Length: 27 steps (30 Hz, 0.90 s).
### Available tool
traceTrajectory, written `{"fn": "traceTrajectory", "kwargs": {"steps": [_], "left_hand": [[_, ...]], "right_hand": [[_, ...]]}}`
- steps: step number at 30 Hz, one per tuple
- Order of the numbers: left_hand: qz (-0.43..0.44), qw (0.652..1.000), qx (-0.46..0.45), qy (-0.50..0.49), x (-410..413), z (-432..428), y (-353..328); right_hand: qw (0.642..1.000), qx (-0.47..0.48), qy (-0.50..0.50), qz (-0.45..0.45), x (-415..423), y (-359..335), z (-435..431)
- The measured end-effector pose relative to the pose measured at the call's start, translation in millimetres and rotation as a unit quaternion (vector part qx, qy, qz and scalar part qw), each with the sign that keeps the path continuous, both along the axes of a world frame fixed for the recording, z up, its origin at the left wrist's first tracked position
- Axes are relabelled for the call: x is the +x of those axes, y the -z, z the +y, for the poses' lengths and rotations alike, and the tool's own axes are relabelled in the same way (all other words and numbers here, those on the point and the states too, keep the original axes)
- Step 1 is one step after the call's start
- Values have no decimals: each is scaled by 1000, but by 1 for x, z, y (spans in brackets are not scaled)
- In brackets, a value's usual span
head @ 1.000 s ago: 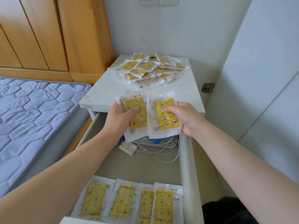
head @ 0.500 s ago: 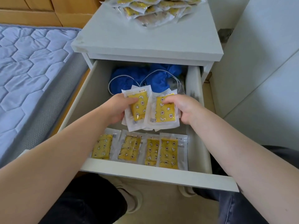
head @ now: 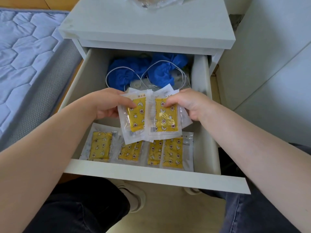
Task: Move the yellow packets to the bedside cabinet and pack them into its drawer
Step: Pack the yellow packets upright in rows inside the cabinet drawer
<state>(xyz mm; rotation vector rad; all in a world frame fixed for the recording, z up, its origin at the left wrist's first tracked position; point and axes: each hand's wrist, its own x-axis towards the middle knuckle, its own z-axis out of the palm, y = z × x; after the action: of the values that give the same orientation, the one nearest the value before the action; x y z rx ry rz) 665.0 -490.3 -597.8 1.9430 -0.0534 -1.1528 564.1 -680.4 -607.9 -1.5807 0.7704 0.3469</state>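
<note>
Hands meet at mid-frame over the pulled-out drawer [head: 151,176] of the white bedside cabinet [head: 148,27]. The left hand [head: 104,105] pinches the upper edge of one yellow packet [head: 135,121], thumb pressed on its face and fingers curled behind. The right hand [head: 190,105] clamps a second packet [head: 165,119] the same way, its edge overlapping the first. More clear wrappers seem stacked behind both, though I can't count them. Below, a row of four packets [head: 101,146] lies flat along the drawer's front. Blue cloth [head: 127,71] and a white cord [head: 117,68] fill the drawer's back. A heap of packets [head: 151,1] sits at the top edge, on the cabinet.
</note>
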Motion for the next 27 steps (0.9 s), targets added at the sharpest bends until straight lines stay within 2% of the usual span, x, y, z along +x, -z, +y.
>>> {"fn": "traceTrajectory", "kwargs": {"steps": [6,10,12,14,17,19,22,27], "left_hand": [[-46,996,52,61,4,2,-4],[-82,989,94,82,9,4,-1],[-77,986,108,105,9,4,1],[-69,982,114,130,9,4,3],[-59,981,110,148,10,5,3],[-58,982,105,147,12,5,4],[-63,980,110,156,14,6,5],[-68,970,131,193,15,7,5]], "right_hand": [[997,-72,-39,-3,2,4,-1],[960,-233,-156,11,1,4,0],[927,-294,-230,26,-2,2,4],[876,-347,-331,60,-5,1,9],[741,-428,-497,145,-12,4,17],[663,-477,-547,185,-15,7,21],[618,-490,-575,217,-19,9,25],[607,-493,-579,232,-20,15,27]]}}
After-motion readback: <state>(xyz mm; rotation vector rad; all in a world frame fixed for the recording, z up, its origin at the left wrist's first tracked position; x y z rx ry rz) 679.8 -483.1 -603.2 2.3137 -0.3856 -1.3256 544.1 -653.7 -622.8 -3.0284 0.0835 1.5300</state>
